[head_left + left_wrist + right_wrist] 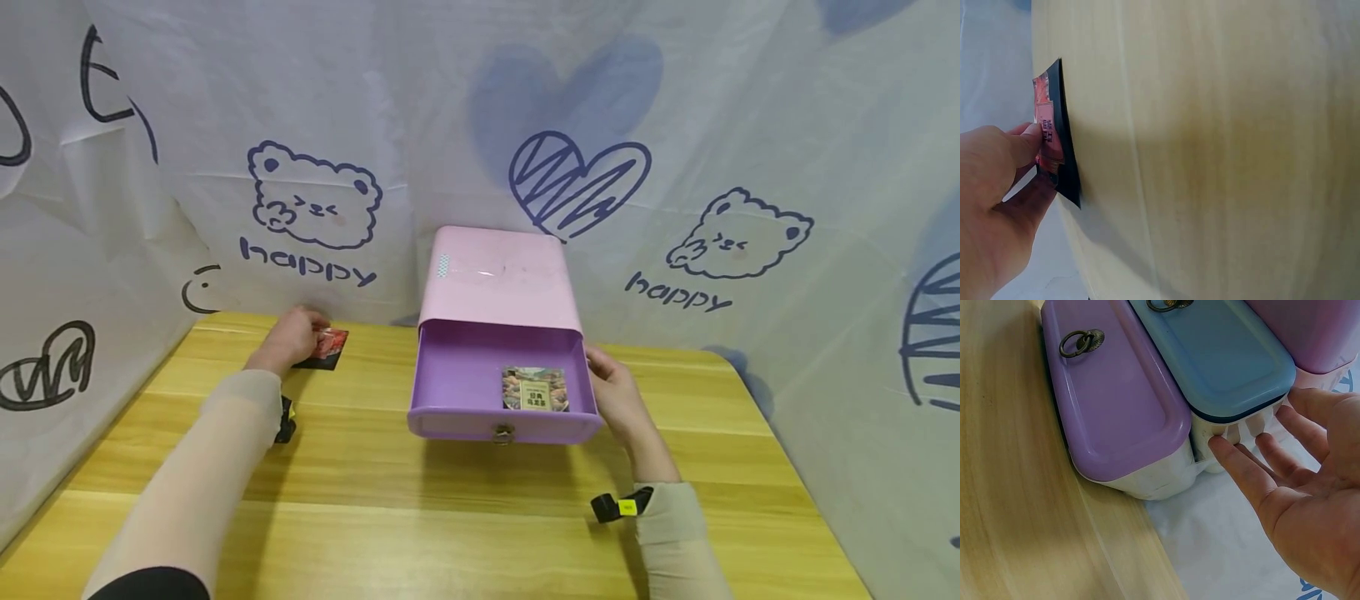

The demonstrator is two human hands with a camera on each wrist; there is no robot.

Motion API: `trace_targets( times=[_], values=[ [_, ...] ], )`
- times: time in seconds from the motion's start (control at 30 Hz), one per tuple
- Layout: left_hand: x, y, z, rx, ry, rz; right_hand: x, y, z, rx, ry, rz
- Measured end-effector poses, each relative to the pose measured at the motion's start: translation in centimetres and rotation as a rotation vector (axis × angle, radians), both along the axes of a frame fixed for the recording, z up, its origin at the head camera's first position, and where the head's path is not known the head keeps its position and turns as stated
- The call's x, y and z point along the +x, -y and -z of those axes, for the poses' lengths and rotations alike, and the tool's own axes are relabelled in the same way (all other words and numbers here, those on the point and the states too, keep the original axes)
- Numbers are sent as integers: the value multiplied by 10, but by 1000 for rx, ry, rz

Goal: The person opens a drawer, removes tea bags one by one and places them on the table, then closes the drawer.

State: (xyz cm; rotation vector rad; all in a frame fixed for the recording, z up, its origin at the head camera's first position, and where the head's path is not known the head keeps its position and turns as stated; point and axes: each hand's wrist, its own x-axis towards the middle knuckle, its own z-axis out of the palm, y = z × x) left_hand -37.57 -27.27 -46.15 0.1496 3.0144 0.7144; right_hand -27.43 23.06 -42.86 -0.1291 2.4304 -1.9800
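My left hand point(291, 337) is at the back left of the table. It pinches a small red and black packet point(1047, 119), with the thumb on its printed face and the fingers behind. A small drawer cabinet point(498, 275) with a pink top stands at the back middle. Its purple top drawer point(457, 367) is pulled out, and a printed packet with Chinese writing point(534, 390) lies inside. Against the cabinet's right side, my right hand point(615, 392) rests with fingers spread. In the right wrist view its fingertips touch the side by the blue drawer point(1222, 362).
The wooden table point(337, 517) runs back to a white cloth point(420, 100) printed with bears and hearts. A lower purple drawer point(1116, 400) with a ring pull is pushed in. A ring pull point(503, 433) sits on the pulled-out drawer's front.
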Motion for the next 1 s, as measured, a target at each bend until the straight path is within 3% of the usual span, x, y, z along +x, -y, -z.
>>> trace_targets(
  times=[0.5, 0.7, 1.0],
  values=[
    [1, 2, 4, -36, -29, -6, 2, 1, -2, -15, -20, 1],
    [2, 1, 4, 8, -74, -5, 2, 1, -1, -7, -15, -1],
    [12, -12, -15, 115, -192, -25, 2, 1, -2, -9, -7, -1]
  ],
)
